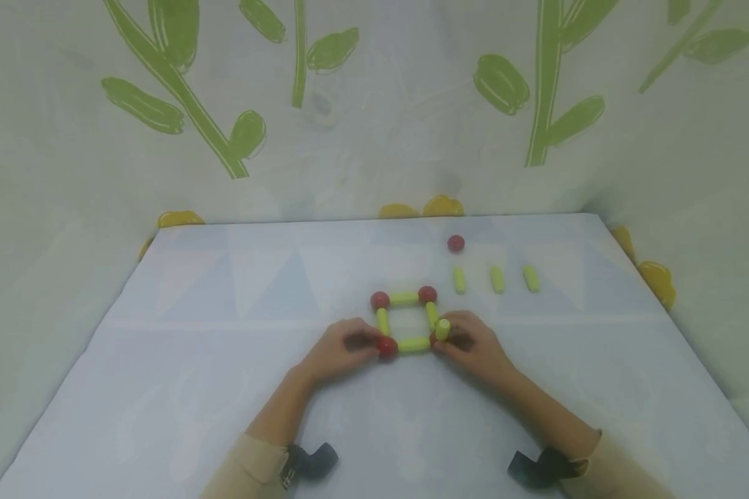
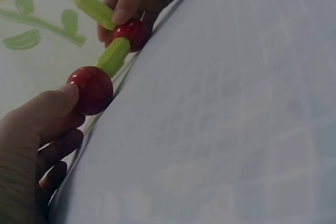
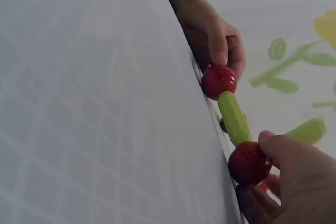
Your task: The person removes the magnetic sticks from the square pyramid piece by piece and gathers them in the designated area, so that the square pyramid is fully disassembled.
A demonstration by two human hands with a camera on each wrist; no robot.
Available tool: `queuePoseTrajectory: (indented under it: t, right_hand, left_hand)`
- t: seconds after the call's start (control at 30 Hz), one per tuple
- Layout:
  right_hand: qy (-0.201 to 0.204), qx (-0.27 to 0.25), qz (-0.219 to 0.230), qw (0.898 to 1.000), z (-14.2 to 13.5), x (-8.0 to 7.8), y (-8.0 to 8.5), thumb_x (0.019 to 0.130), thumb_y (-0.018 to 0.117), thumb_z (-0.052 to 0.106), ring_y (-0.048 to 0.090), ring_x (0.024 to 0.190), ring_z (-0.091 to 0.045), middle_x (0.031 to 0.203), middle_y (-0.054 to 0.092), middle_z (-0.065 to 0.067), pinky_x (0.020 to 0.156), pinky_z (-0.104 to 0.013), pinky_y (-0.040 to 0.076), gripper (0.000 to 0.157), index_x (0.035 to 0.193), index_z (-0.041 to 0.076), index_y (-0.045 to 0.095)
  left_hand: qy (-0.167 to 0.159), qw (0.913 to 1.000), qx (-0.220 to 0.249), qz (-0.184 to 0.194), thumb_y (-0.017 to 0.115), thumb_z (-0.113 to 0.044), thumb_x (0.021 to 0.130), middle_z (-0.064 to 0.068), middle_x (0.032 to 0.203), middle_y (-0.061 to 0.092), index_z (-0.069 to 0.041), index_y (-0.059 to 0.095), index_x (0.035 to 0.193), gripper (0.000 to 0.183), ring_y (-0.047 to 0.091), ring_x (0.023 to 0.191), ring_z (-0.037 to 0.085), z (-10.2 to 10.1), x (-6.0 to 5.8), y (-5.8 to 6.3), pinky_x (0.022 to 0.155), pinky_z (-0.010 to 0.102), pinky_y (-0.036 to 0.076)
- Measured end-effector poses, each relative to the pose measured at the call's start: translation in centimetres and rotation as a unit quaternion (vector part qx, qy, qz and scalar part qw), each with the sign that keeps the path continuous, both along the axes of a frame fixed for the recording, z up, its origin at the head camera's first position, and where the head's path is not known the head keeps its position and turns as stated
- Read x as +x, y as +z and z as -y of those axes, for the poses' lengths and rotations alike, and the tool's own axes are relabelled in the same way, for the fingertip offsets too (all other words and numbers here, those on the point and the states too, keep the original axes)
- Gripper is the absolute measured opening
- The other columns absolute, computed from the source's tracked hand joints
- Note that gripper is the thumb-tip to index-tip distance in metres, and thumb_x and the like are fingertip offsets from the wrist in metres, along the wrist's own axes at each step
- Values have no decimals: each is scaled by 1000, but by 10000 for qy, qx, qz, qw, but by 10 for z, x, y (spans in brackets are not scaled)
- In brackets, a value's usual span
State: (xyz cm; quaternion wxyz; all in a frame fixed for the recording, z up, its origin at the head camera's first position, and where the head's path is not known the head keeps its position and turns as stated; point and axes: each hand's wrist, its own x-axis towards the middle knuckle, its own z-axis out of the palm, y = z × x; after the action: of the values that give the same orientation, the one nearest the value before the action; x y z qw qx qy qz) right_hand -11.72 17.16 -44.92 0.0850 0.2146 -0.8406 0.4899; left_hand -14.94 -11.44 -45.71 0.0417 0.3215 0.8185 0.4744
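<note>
On the table, red balls and yellow-green rods are joined into a square frame. Its near-left ball (image 1: 387, 348) is pinched between thumb and fingers of my left hand (image 1: 340, 352). My right hand (image 1: 479, 348) grips the near-right ball (image 3: 250, 163), which the fingers partly cover in the head view. From that ball a further rod (image 1: 442, 328) sticks up. A front rod (image 1: 414, 345) joins the two held balls. Along the back, another rod (image 1: 403, 298) links the far-left ball (image 1: 380, 299) and far-right ball (image 1: 427, 294).
Beyond the frame to the right lie three loose rods, a left one (image 1: 459, 280), a middle one (image 1: 497, 279) and a right one (image 1: 531, 278). A loose red ball (image 1: 455, 243) sits behind them, near the table's (image 1: 225, 388) back edge. A leaf-patterned wall (image 1: 399, 138) rises behind.
</note>
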Motion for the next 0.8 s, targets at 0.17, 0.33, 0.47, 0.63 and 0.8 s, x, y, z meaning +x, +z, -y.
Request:
queuePoseTrajectory:
  t: [0.17, 0.33, 0.47, 0.63, 0.8]
  right_hand:
    - [-438, -112, 837, 9955, 0, 3, 4, 77, 77, 16, 61, 91, -4, 110, 69, -3, 80, -20, 52, 45, 119, 9, 64]
    - [-302, -163, 982, 9946, -2, 3, 5, 77, 77, 18, 61, 99, -4, 115, 68, -3, 86, -19, 50, 43, 118, 11, 65]
    - [-28, -330, 759, 9966, -3, 2, 3, 77, 77, 14, 58, 102, 1, 115, 67, -4, 87, -15, 48, 42, 116, 10, 65]
    - [-5, -198, 257, 9995, -4, 2, 4, 78, 76, 11, 59, 98, -1, 104, 68, -2, 87, -19, 50, 39, 115, 8, 64]
    - [-346, -80, 508, 9981, -3, 3, 9, 79, 75, 17, 63, 97, -7, 98, 69, 0, 86, -25, 53, 41, 117, 9, 62]
  left_hand:
    - [25, 9996, 155, -244, 78, -14, 77, -4, 107, 63, -16, 64, 112, 38, 57, 104, 13, -1, -2, 0, 92, 31, 49]
    - [683, 9968, -233, -331, 85, -26, 67, 1, 138, 44, -17, 48, 136, 79, 38, 131, 20, -4, -1, 1, 105, 45, 38]
    - [879, 9941, -631, 85, 86, -38, 63, 1, 154, 26, -19, 32, 148, 103, 22, 143, 23, -4, -1, 1, 111, 50, 27]
    - [887, 9929, -795, 49, 85, -40, 63, 4, 144, 42, -15, 38, 144, 97, 37, 135, 24, -5, -2, 0, 111, 45, 30]
    - [995, 9939, -440, -178, 81, -23, 73, 0, 123, 55, -13, 55, 129, 63, 52, 118, 17, -5, -4, -1, 102, 36, 42]
